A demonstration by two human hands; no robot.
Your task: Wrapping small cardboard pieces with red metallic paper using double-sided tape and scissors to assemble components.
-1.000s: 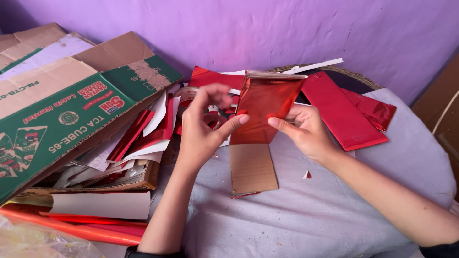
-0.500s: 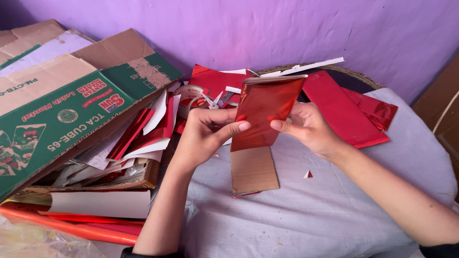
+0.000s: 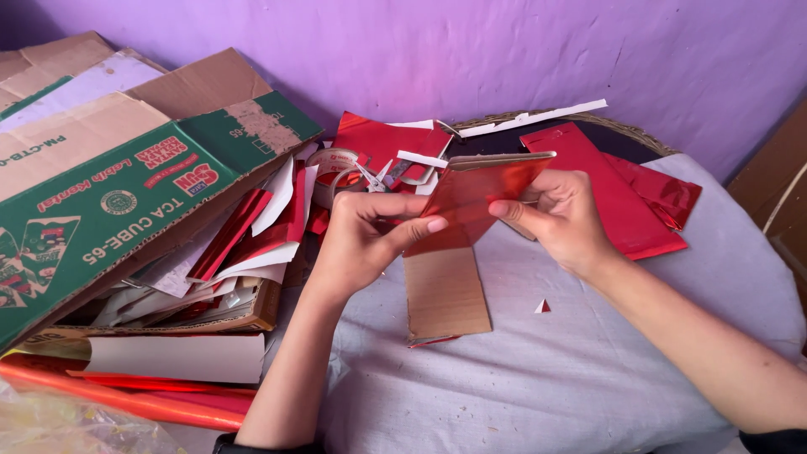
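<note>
Both hands hold one cardboard strip, brown on its lower half and wrapped in shiny red foil on its upper half. My left hand pinches the left edge of the foil part, thumb across the front. My right hand grips the right edge near the top. The strip's bottom end rests on the grey cloth. Scissors and a tape roll lie just behind my left hand.
A large green and brown cardboard box lies open at the left, full of red and white paper scraps. Finished red foil pieces lie at the back right. Red foil rolls lie at the lower left. A purple wall stands behind.
The strip has tipped back, its top edge now turned toward me. My left fingers shifted from the top corner to the foil's left edge.
</note>
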